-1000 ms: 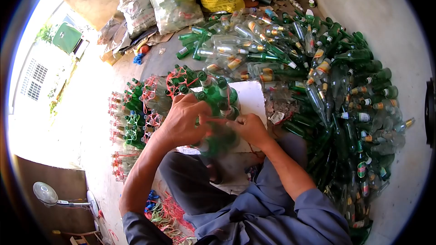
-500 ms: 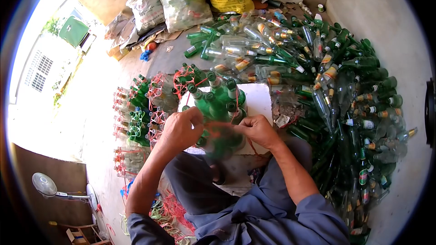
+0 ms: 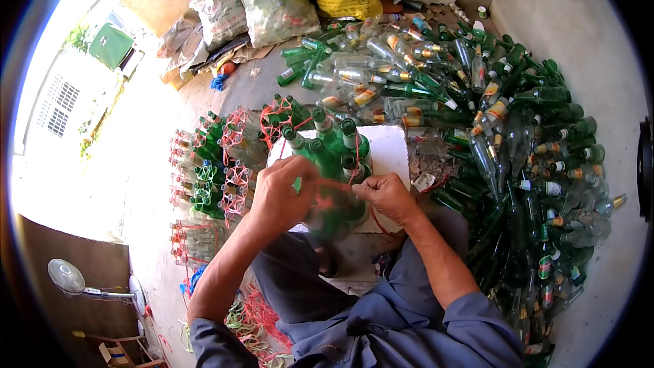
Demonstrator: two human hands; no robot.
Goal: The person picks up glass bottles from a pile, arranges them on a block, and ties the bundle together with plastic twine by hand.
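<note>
Several green bottles (image 3: 328, 153) stand upright in a cluster on a white board (image 3: 388, 153) before my knees. Red string (image 3: 332, 182) runs between my hands over the near bottles, which look blurred. My left hand (image 3: 283, 187) is closed at the left side of the cluster, with fingers curled round the string. On the right, my right hand (image 3: 386, 195) pinches the string between thumb and fingers. A loose length of red string (image 3: 379, 221) hangs below my right hand at the board's near edge.
Tied bottle bundles (image 3: 218, 163) stand at the left. A large heap of loose bottles (image 3: 504, 143) covers the floor from behind the board round to the right. Filled sacks (image 3: 276, 3) lean at the back wall. Tangled strings (image 3: 255, 320) lie by my left leg.
Since the first frame the view has shifted, so the scene sits slightly further right. My left hand has moved toward the bottles since half a second ago; my right hand remains pinched on the string.
</note>
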